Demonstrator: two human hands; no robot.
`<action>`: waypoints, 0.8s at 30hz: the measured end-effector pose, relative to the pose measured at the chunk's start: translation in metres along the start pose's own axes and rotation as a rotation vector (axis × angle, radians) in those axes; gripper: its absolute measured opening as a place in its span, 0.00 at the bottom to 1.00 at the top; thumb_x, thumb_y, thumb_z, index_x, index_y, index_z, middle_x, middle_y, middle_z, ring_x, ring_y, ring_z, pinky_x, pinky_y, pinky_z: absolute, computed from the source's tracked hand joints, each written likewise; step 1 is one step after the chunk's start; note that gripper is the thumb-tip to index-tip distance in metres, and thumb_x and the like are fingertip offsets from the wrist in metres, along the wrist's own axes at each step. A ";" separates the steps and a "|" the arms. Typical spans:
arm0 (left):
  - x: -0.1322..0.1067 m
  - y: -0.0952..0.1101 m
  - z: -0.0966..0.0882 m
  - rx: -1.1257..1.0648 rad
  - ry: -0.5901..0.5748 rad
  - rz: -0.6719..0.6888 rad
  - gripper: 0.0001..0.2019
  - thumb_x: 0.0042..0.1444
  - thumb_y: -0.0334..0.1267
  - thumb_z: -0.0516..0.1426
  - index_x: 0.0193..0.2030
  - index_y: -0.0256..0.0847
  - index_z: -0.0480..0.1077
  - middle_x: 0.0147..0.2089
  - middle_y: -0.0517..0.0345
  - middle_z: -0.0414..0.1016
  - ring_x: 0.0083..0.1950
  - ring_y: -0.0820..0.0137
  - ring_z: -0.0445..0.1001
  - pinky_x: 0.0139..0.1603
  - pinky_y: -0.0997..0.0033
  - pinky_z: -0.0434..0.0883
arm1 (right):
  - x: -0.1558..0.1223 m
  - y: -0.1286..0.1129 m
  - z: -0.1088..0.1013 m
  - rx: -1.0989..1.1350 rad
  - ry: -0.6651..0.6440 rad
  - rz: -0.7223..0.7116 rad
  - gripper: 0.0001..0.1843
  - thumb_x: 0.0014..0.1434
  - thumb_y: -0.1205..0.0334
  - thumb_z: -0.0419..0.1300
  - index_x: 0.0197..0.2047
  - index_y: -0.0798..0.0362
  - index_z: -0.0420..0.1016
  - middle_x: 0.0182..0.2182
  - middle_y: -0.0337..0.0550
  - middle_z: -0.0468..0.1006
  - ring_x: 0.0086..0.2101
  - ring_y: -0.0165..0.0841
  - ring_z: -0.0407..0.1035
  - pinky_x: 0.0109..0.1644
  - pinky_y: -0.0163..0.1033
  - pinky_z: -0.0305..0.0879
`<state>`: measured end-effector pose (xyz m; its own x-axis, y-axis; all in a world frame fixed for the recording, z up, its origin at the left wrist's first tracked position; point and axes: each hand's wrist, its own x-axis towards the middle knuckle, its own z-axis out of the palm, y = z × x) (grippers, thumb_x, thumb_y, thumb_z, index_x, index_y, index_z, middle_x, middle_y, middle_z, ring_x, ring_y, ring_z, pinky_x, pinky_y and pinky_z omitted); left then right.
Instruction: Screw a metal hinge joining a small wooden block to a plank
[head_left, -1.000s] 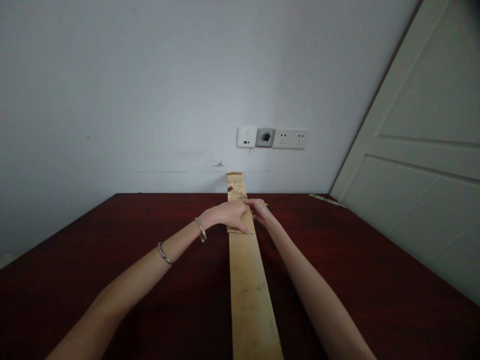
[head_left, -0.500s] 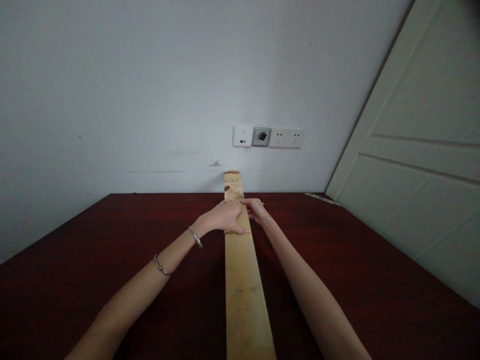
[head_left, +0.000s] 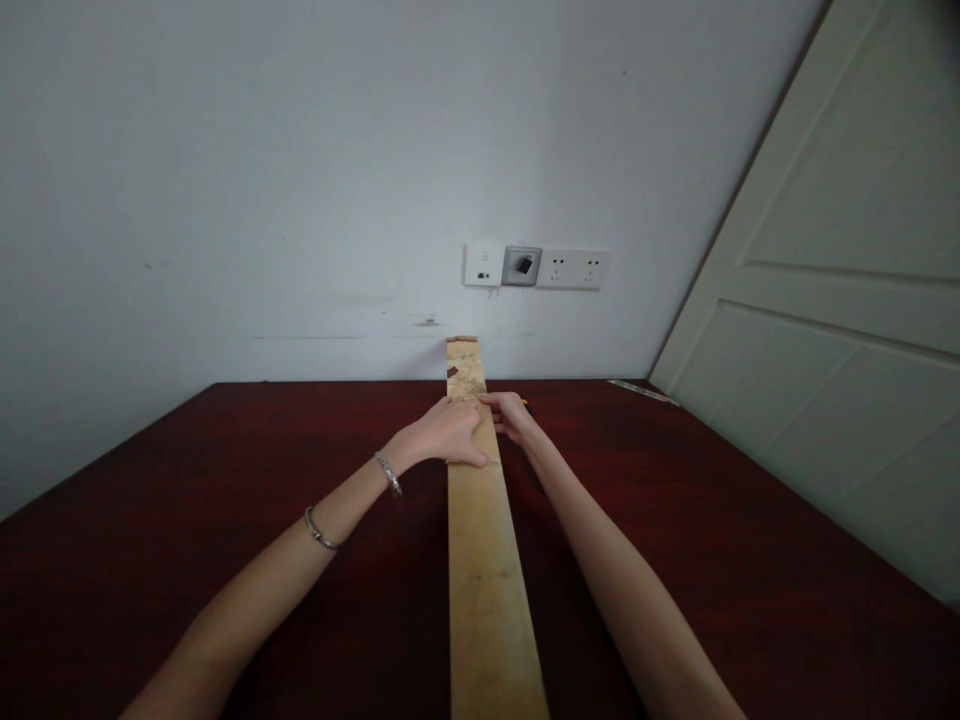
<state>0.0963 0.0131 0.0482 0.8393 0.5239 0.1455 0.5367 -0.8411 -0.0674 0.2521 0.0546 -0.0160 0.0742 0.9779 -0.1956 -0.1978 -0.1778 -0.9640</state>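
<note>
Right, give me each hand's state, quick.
Left hand: open, flat on the long pale wooden plank.
Right hand: at the plank's right edge; grip cannot be told.

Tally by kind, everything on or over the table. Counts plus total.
wooden plank: 1
hands: 2 (left hand, right hand)
bracelets: 2, both on the left arm
pale strip at the far right edge: 1
Total: 6

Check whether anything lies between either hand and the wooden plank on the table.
Nothing visible does. The left hand lies flat on top of the wooden plank, and the right hand touches the plank's right edge. The plank runs along the dark red table toward the wall.
</note>
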 end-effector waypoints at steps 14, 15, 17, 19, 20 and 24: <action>-0.033 -0.012 -0.048 -0.230 -0.063 -0.015 0.42 0.45 0.46 0.57 0.65 0.33 0.46 0.61 0.41 0.60 0.57 0.56 0.62 0.54 0.65 0.58 | -0.001 -0.002 -0.003 -0.001 -0.016 -0.003 0.07 0.48 0.64 0.60 0.32 0.58 0.72 0.20 0.41 0.74 0.19 0.28 0.67 0.24 0.33 0.65; -0.038 -0.016 -0.051 -0.259 -0.078 -0.018 0.44 0.45 0.45 0.57 0.66 0.33 0.43 0.62 0.41 0.58 0.57 0.56 0.62 0.55 0.65 0.58 | -0.001 -0.002 -0.003 0.000 -0.018 -0.003 0.08 0.48 0.64 0.60 0.32 0.59 0.73 0.21 0.41 0.75 0.20 0.29 0.68 0.24 0.33 0.66; -0.047 -0.024 -0.056 -0.309 -0.109 -0.024 0.44 0.45 0.43 0.58 0.67 0.35 0.41 0.63 0.42 0.57 0.58 0.56 0.61 0.55 0.66 0.58 | -0.001 -0.002 -0.003 0.004 -0.015 -0.007 0.07 0.49 0.64 0.60 0.33 0.59 0.73 0.23 0.43 0.76 0.21 0.30 0.69 0.25 0.35 0.67; -0.054 -0.033 -0.058 -0.330 -0.144 -0.048 0.43 0.44 0.40 0.58 0.66 0.36 0.44 0.62 0.43 0.58 0.58 0.57 0.62 0.55 0.66 0.58 | -0.001 -0.002 -0.003 0.006 -0.006 -0.013 0.07 0.49 0.65 0.59 0.32 0.59 0.72 0.23 0.43 0.76 0.22 0.31 0.70 0.25 0.35 0.67; -0.057 -0.038 -0.059 -0.329 -0.167 -0.072 0.41 0.43 0.39 0.58 0.65 0.36 0.47 0.61 0.44 0.59 0.57 0.58 0.62 0.56 0.66 0.58 | -0.001 -0.002 -0.003 0.006 -0.003 -0.016 0.07 0.50 0.65 0.59 0.32 0.59 0.72 0.23 0.43 0.76 0.22 0.31 0.70 0.26 0.35 0.67; -0.065 -0.053 -0.058 -0.304 -0.282 -0.161 0.33 0.42 0.39 0.58 0.58 0.36 0.58 0.55 0.49 0.66 0.53 0.61 0.66 0.53 0.68 0.60 | -0.003 -0.005 -0.003 0.005 -0.004 -0.017 0.06 0.50 0.65 0.59 0.32 0.59 0.72 0.22 0.43 0.76 0.21 0.31 0.70 0.25 0.35 0.67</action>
<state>0.0081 0.0160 0.0998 0.7607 0.6321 -0.1478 0.6479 -0.7250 0.2339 0.2554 0.0523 -0.0113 0.0740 0.9812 -0.1783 -0.2011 -0.1605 -0.9663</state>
